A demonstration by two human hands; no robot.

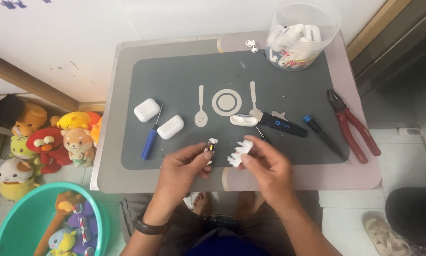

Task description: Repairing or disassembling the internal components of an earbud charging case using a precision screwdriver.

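Low table w/ grey mat on top, by a white wall. Teal tub bottom left, toys inside; more plush toys stacked next to it on the floor. Sandal on the tiles at bottom right.

Clear jar at the mat's far right corner, full of white earbud parts. One loose earbud just left of it.

Red pliers on the table's right side, handles pointing toward the person. Dark driver w/ blue tip just left of the pliers. Black pry tool mid-mat, metal blade pointing away; a white shell touching its left side. Blue driver on the left, lying betw. two white cases, one far-left, one near-right.

Left hand at the near edge of the mat, thumb & fingers pinched on a small board w/ a white end, held just above the mat. Black band on that wrist.

Right hand right beside it, fingers clamped on a white plastic piece, jagged edge facing left. The board & piece are close but apart, both over the mat's near edge, approx. centre.
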